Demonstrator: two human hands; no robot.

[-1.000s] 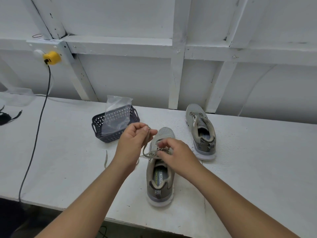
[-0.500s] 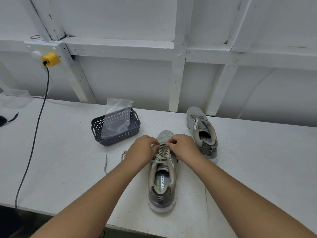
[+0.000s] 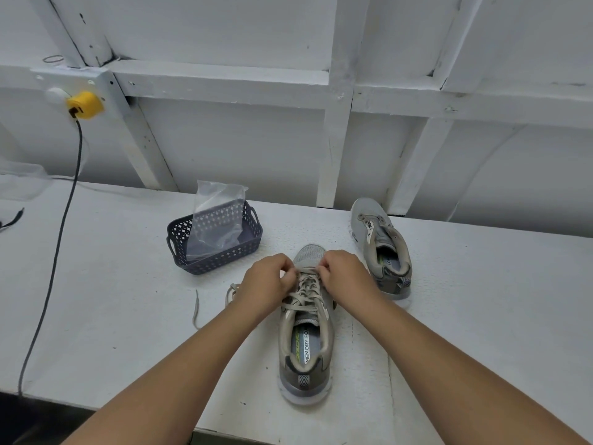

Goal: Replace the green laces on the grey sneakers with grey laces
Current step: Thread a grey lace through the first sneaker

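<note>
A grey sneaker point(image 3: 305, 348) lies in front of me on the white table, toe pointing away, with a pale grey-green lace point(image 3: 303, 289) crossed through its eyelets. My left hand point(image 3: 268, 279) and my right hand point(image 3: 345, 273) sit on either side of the toe end, fingers curled, each pinching the lace at the lowest eyelets. A loose end of the lace point(image 3: 230, 292) loops out to the left of my left hand. The second grey sneaker point(image 3: 382, 248) stands to the right, without a lace in its eyelets.
A dark plastic basket point(image 3: 244, 248) holding a clear plastic bag point(image 3: 218, 216) stands at the back left of the shoe. A short loose lace piece point(image 3: 195, 308) lies on the table. A black cable point(image 3: 57, 239) hangs from a yellow plug point(image 3: 84, 105) at left.
My left hand came down from its raised position to the shoe's toe end, and my right hand moved forward to meet it. Both now pinch the lace at the front eyelets.
</note>
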